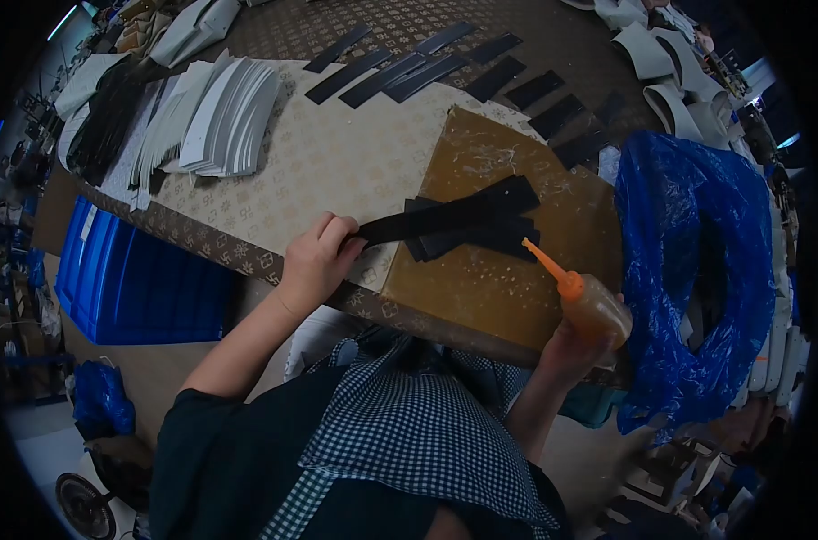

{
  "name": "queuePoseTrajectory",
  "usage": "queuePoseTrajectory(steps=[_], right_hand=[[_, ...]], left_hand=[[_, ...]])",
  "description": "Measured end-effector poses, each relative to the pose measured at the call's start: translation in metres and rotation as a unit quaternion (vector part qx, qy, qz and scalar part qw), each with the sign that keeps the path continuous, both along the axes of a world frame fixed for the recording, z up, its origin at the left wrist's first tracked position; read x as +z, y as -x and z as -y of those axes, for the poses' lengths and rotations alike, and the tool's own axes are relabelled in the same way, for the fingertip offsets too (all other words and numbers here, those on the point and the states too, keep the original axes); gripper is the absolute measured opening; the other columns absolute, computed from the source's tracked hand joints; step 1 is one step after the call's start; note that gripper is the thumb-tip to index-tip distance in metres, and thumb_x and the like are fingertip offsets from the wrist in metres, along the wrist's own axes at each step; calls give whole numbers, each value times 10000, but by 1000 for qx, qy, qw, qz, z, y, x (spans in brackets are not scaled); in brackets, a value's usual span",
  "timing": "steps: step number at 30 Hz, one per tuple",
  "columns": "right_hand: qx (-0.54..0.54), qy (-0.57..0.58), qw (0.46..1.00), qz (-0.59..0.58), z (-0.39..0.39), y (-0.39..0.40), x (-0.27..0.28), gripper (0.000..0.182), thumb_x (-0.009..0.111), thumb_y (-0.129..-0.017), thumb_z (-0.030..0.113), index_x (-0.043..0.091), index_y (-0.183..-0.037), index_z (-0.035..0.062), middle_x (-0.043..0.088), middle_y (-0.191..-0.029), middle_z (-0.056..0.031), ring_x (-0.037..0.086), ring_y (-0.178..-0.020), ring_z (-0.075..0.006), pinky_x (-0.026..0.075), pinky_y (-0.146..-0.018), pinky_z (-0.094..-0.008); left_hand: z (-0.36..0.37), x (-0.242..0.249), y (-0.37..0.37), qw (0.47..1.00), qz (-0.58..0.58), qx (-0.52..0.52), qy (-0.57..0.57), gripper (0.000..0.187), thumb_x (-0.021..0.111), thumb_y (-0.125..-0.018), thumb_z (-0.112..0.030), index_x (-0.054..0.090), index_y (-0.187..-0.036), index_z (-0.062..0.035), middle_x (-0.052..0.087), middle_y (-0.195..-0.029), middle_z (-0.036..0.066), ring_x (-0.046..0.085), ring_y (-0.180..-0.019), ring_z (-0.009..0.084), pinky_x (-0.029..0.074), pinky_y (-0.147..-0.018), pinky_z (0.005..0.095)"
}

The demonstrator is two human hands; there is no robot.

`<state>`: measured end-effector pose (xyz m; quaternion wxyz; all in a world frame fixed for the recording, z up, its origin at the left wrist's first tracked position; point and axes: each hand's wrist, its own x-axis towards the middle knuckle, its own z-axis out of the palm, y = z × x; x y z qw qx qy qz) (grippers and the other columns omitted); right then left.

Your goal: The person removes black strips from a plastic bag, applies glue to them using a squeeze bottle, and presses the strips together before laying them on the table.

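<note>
While the left hand (314, 261) pinches the near end of a long black strip (445, 219) between closed fingers (337, 236), the strip stretches right across a brown mat (499, 288) lying on the patterned tabletop (337, 171). Under and beside that strip sits a small fan of more black strips (481, 241), touching it. The right hand (575, 346), at the near right edge of the mat, is wrapped shut around an amber glue bottle (593, 306) whose orange nozzle (546, 263) tilts up and left, its tip just beside the fanned strips; whether it touches them I cannot tell. To the right, a crumpled blue plastic bag (697, 261) stands against the mat. On the far left lie stacks of grey-white curved pieces (224, 117), and further black strips (409, 72) are spread out along the far side. A blue crate (130, 283) sits below the tabletop at left.
</note>
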<state>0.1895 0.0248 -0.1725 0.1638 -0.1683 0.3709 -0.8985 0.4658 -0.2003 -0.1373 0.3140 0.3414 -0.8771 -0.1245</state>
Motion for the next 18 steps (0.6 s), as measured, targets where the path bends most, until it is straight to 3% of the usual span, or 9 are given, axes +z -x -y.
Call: queuePoseTrajectory(steps=[12,18], right_hand=[[-9,-5,1000,8,2,-2,3,737,653,-867,409,286,-1418,84,490,-1282,-114,513,-1197,-248,463,-1007,-382],[-6,-9,1000,2,0,0,0,726,638,-873,424,287,-1411,86,445,-1327,-108,482,-1225,-250,449,-1023,-389]], left_hand=[[2,-3,2,999,9,5,45,205,738,-735,-68,567,-848,-72,576,-772,57,598,-577,180,477,-523,285],[7,-3,1,999,-22,-6,-36,193,709,-766,-36,579,-908,-53,589,-784,63,617,-674,168,489,-597,272]])
